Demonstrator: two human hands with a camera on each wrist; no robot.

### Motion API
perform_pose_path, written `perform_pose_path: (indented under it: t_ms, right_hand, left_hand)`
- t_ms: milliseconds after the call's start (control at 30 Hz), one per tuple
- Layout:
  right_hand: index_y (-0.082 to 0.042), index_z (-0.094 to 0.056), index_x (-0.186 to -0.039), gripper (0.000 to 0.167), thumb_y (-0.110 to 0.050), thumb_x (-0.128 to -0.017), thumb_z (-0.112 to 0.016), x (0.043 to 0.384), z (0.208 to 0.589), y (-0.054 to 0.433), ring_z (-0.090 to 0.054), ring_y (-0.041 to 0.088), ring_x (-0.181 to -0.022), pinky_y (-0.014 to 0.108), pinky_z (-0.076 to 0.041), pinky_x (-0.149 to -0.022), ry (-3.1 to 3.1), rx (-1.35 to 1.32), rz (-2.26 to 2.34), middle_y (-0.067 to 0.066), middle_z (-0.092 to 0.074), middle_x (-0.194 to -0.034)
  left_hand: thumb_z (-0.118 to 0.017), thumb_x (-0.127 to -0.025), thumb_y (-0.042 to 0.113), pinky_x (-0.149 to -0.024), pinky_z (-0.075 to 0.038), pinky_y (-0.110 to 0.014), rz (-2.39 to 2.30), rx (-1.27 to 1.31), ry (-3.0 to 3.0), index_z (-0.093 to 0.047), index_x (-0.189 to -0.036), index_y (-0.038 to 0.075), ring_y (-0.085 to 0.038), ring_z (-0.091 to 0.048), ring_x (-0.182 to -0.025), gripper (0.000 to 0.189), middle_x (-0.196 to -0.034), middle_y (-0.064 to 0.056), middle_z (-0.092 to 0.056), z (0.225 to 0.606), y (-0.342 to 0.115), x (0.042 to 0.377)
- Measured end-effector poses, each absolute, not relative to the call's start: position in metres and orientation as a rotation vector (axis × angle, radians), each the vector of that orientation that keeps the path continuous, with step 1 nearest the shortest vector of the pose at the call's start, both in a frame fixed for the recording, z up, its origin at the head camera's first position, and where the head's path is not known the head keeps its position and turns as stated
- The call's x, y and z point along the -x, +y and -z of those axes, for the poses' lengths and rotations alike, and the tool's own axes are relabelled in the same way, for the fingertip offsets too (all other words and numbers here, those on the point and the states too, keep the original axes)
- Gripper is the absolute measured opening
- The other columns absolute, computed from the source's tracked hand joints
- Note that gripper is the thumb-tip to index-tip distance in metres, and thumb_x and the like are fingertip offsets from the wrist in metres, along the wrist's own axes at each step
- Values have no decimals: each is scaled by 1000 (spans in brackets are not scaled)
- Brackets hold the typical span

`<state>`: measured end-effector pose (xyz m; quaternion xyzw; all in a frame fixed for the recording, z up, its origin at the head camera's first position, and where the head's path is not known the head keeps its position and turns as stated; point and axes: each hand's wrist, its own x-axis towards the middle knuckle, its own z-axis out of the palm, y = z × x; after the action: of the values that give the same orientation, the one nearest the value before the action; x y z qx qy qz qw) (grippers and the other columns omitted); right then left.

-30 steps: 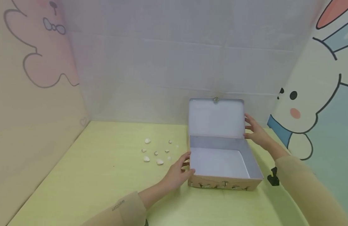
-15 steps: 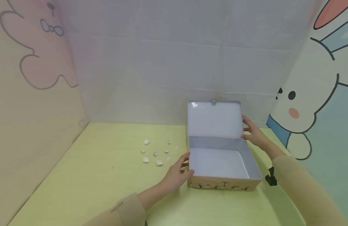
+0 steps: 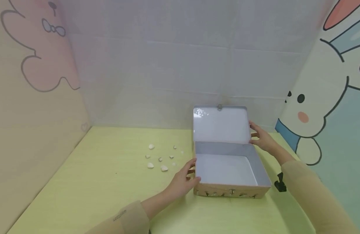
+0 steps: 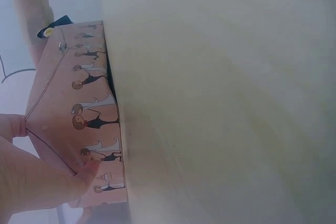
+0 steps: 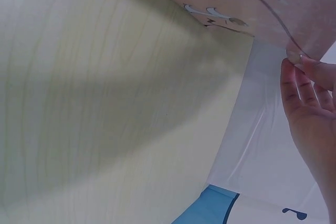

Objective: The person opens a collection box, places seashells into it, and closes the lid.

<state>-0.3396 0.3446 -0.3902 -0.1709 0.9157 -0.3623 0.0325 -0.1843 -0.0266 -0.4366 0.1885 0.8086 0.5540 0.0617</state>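
Evidently, the pink, figure-printed rectangular case [image 3: 221, 189] sits open on the pale-yellow tabletop [image 3: 109, 195], long side frontward: the left hand [image 3: 181, 182] grips its left wall; the right hand [image 3: 264, 138] pinches the raised white-lined lid's [image 3: 221, 125] right edge.

Soft, rather dim light fills the head view, greyish and low in contrast. Glare breaks into small white patches at the upper left of the lid [image 3: 221, 125]. A diffuse shadow darkens the worktop [image 3: 80, 182] between the box [image 3: 210, 189] and the right sleeve [image 3: 317, 198]; the figures [image 3: 222, 194] on the box look blurred. The left wrist view is hazy, its worktop smeared. In the right wrist view, a broad, soft-edged shadow crosses faint wood grain.
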Motion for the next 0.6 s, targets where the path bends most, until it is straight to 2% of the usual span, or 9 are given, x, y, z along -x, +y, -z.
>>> perform_pose_path:
  t_ms: [333, 600]
  right_hand:
    - [-2, -6, -151, 82, 0, -90, -60, 334, 395, 348, -41, 50, -123, 43, -50, -91, 2750, 535, 1182, 28, -14, -153]
    - [-4, -10, -151, 75, -9, -93, -58, 330, 397, 348, -39, 48, -127, 57, -39, -99, 2724, 475, 1156, 25, -14, -154]
  left_hand:
    - [-61, -92, 24, -96, -46, -47, -1668, -586, 2444, -29, -147, 12, -35, -50, -122, 65, -142, -16, -43, 436, -27, 176]
    - [-61, -91, 24, -95, -46, -47, -1659, -604, 2443, -28, -147, 10, -34, -51, -121, 66, -142, -16, -43, 437, -29, 174]
